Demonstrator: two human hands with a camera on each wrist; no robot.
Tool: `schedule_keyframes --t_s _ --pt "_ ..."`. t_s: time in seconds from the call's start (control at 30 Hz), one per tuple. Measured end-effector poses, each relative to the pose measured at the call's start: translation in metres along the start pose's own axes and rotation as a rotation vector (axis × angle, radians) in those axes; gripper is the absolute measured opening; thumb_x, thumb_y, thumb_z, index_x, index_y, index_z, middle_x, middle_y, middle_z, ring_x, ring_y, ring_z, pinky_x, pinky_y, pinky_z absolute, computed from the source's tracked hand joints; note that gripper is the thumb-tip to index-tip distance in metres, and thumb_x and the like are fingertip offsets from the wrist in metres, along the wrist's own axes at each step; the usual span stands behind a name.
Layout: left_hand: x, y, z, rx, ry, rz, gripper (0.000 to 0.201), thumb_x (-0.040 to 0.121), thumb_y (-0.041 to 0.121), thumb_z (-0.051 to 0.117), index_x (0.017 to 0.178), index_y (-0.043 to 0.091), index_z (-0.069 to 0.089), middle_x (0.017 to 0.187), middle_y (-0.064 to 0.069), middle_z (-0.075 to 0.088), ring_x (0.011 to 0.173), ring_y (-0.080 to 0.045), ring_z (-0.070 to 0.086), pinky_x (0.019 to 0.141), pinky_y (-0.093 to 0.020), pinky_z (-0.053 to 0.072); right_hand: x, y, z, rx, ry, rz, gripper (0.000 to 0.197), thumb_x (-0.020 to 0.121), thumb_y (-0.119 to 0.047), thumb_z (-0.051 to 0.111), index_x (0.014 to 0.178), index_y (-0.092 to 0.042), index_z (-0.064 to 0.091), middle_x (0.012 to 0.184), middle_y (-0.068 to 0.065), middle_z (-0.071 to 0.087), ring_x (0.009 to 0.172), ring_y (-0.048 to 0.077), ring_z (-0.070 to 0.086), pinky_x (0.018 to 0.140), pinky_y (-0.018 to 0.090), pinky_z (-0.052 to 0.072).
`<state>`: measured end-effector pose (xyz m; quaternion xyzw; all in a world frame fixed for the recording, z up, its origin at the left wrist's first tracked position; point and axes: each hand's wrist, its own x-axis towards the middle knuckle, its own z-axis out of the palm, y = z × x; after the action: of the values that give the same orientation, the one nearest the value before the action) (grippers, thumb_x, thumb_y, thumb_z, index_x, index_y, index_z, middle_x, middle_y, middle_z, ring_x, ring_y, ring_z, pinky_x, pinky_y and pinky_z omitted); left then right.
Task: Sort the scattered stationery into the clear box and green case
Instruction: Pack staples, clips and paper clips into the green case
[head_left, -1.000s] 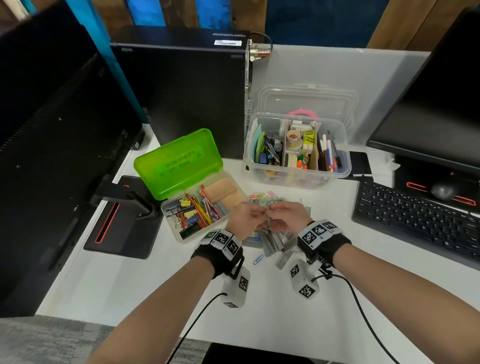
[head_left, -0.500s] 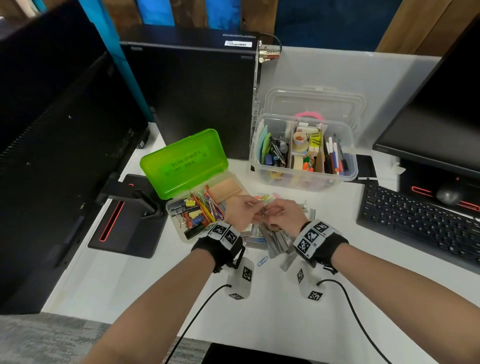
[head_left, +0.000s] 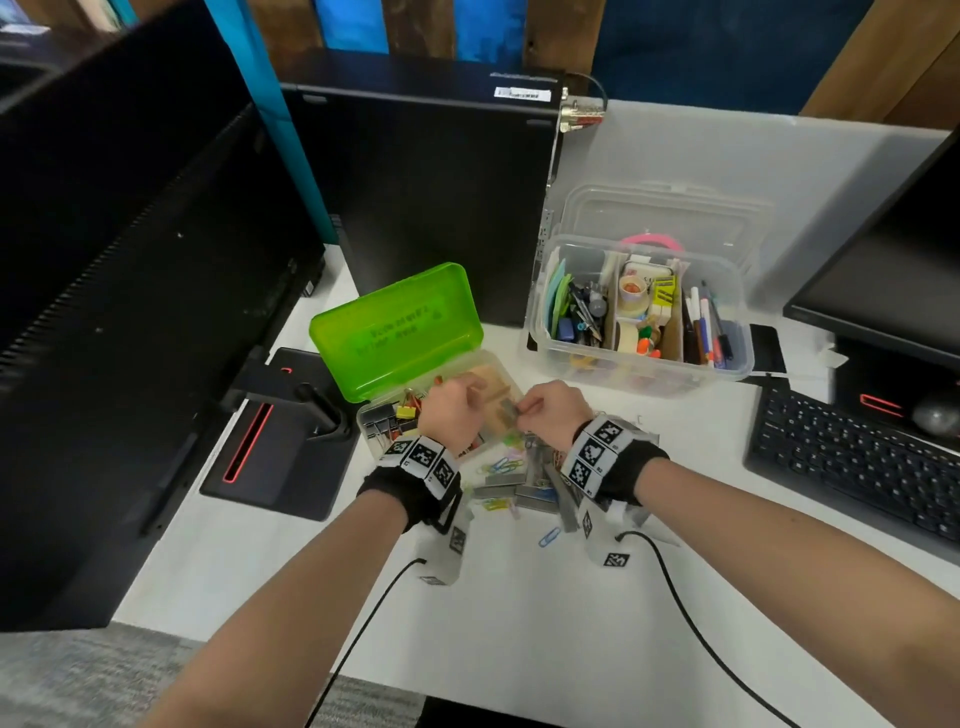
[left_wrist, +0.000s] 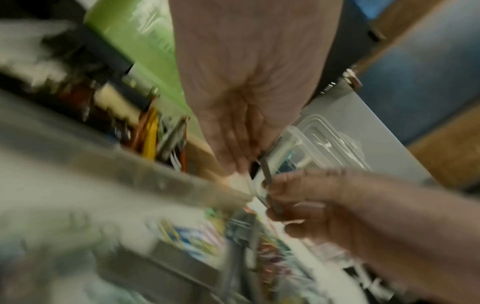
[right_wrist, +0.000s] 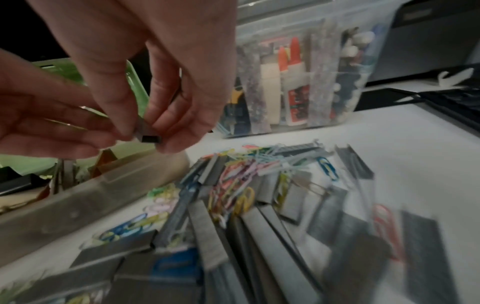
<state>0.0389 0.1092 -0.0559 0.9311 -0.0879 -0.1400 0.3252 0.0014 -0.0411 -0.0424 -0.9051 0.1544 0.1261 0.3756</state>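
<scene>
**Staple strip held over the green case**

At the far left a black monitor (head_left: 130, 291) stood on its stand, clear of the work. Next to it the green case (head_left: 395, 327) lay with its lid propped up and back, which left the tray open from above; binder clips and coloured clips already lay in it, so small metal pieces seemed to belong there.

The left hand (head_left: 452, 410) hovered over the tray's right half. In the right wrist view its fingers (right_wrist: 64, 123) were curled in toward the strip of staples (right_wrist: 149, 134), touching or nearly touching its end; whether they truly pinched it cannot be told. The left wrist view was too blurred to settle it.

The right hand (head_left: 553, 410) was just beside the left, above the case's near right corner, and its fingers (right_wrist: 171, 115) and thumb pinched the strip from both sides. Holding so thin a bar by its flanks likely kept it from snapping apart, and the meeting of both hands suggested a handover or a steadying before it went down into the tray.

Below and between the wrists, on the white table (head_left: 519, 623), the unsorted pile (head_left: 524, 483) of staple strips and paper clips waited.

Farther right stood the clear box (head_left: 639, 317), lid off behind it, holding pens, tape and glue. A keyboard (head_left: 857, 467) lay at the right edge.
</scene>
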Motion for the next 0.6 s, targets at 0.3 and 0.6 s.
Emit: schedule_keyframes --t_s 0.3,0.6 --pt "0.003 -0.022 -0.014 0.553 -0.117 0.166 0.028 0.095 0.018 0.045 0.116 0.023 0.062 0.125 -0.007 0.05 0.121 -0.027 0.038 0.101 -0.042 0.032 0.032 -0.036 0.024 -0.506 -0.163 -0.013 0.031 0.086 -0.017 0.064 0.114 -0.004 0.059 0.118 0.018 0.058 0.106 0.035 0.059 0.084 0.036 0.049" --pt "0.002 -0.026 -0.013 0.584 -0.1 0.224 0.028 0.097 0.03 0.042 0.105 0.024 0.067 0.123 -0.004 0.048 0.12 -0.025 0.036 0.101 -0.043 0.031 0.048 -0.035 0.041 -0.719 -0.181 -0.079 0.022 0.089 -0.004 0.05 0.109 -0.01 0.058 0.116 0.013 0.06 0.11 0.032 0.055 0.094 0.039 0.039"
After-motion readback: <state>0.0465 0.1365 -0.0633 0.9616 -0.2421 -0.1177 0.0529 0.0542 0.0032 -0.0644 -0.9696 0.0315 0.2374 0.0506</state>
